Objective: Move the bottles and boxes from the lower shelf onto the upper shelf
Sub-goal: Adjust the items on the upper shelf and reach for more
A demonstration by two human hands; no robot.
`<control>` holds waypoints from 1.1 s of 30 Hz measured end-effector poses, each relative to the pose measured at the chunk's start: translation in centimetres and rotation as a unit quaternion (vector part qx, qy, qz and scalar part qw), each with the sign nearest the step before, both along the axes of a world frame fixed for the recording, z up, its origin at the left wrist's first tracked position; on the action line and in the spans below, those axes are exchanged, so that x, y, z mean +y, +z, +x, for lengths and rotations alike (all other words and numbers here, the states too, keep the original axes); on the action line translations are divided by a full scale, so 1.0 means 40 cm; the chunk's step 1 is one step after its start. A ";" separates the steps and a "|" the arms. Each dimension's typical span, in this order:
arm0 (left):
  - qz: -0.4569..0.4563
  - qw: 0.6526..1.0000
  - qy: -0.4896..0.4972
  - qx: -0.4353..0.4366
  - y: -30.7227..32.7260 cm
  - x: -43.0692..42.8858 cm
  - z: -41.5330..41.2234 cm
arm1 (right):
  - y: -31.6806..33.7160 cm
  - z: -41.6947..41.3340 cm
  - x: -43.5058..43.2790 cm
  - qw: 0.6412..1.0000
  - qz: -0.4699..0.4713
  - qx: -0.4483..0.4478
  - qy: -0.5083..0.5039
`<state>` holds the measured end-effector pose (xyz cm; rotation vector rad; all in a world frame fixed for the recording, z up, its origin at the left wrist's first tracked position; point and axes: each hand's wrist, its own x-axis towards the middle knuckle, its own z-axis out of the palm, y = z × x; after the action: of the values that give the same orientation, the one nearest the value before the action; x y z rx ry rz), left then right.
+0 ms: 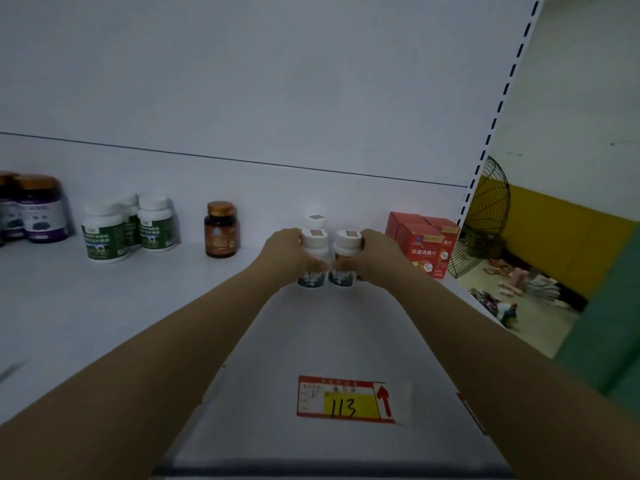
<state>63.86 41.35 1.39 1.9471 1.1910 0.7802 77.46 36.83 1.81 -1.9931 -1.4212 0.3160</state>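
White-capped pill bottles stand side by side on the shelf [104, 306], the left bottle [313, 258] wrapped by the left hand [284, 254], the right bottle [344, 259] by the right hand [375, 256]. Set both flat, clear of the red boxes [422, 244], before letting go.

Glossy plastic white bottles [327, 258]; matt painted-metal shelf [104, 306]; cardboard red boxes [424, 244].

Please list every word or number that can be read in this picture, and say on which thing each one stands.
"113": handwritten on the yellow field of the price tag at the shelf edge.
"珍迪消食片": on the front of the red boxes.
Labels of the two white bottles in the hands, the green-label bottles and the brown bottle: too blurred to read.
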 end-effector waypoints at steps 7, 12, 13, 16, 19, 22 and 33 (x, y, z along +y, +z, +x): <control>0.009 1.000 -0.006 0.012 -0.005 0.054 0.027 | -0.004 0.020 0.101 1.000 -0.011 0.002 -0.026; 0.010 1.000 -0.010 0.025 -0.002 0.073 0.036 | -0.007 0.032 0.136 0.999 -0.020 -0.017 -0.028; 0.010 1.000 -0.010 0.027 -0.002 0.076 0.037 | -0.006 0.032 0.141 0.999 -0.023 -0.023 -0.026; 0.009 0.999 -0.010 0.029 -0.002 0.082 0.039 | -0.011 0.037 0.151 0.999 -0.014 -0.038 -0.035; 0.010 0.999 -0.008 0.037 0.001 0.082 0.038 | -0.015 0.040 0.160 0.999 0.014 -0.005 -0.047; 0.009 0.999 -0.013 0.033 0.001 0.082 0.039 | -0.014 0.037 0.166 0.998 0.017 -0.018 -0.059; 0.020 0.999 -0.011 0.032 -0.003 0.090 0.048 | -0.008 0.037 0.164 0.998 0.002 -0.033 -0.056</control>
<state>65.76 44.93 1.28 2.0277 1.1983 0.7399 78.96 43.39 1.49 -2.0874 -1.3419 0.1993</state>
